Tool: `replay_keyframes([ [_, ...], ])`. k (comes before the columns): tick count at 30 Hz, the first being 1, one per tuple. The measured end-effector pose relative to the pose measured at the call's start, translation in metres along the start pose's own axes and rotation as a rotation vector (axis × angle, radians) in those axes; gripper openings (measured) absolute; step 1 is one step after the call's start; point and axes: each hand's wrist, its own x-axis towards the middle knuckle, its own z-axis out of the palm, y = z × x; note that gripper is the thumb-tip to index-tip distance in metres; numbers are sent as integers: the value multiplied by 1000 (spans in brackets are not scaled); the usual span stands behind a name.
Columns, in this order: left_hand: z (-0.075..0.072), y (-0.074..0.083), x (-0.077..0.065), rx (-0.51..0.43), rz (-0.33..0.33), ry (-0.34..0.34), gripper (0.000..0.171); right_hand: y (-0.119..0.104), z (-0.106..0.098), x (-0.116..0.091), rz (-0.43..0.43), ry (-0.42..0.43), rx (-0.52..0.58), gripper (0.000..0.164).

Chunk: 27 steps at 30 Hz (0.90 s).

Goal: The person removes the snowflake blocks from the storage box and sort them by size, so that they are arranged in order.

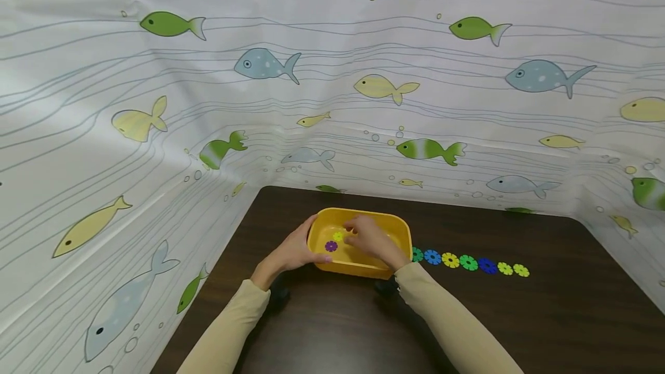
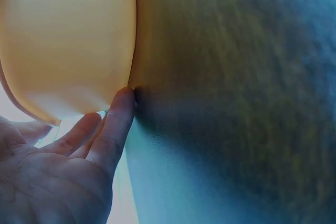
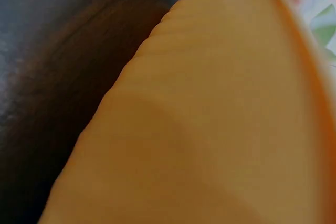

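Observation:
A yellow plastic bin [image 1: 363,271] stands on the dark table with a purple notched disc [image 1: 331,246] and a yellow notched disc [image 1: 339,236] inside. My left hand [image 1: 296,247] holds the bin's left end, thumb along the front and fingers along the side. In the left wrist view, fingertips [image 2: 124,98] touch the bin's outer wall [image 2: 73,35]. My right hand [image 1: 371,238] reaches into the bin, thumb and fingers bent and apart, with nothing visible between them. The right wrist view shows the bin's wall [image 3: 210,103] but not that hand's fingers.
Right of the bin, a row of several notched discs, including a blue disc [image 1: 432,257] and a green disc [image 1: 469,262], lies on the table [image 1: 561,293]. A fish-printed white sheet [image 1: 353,126] hangs behind and beside the table.

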Motion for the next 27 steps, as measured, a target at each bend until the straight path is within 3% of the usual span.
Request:
replay_keyframes([
  [6, 3, 3, 2, -20, -1, -1, 118, 5, 10, 12, 19, -63, -33, 26],
  [10, 2, 5, 3, -21, -2, 2, 119, 6, 15, 16, -2, -65, -74, 27],
  [27, 1, 2, 2, -25, -16, -3, 118, 0, 23, 18, 40, -72, -49, 30],
])
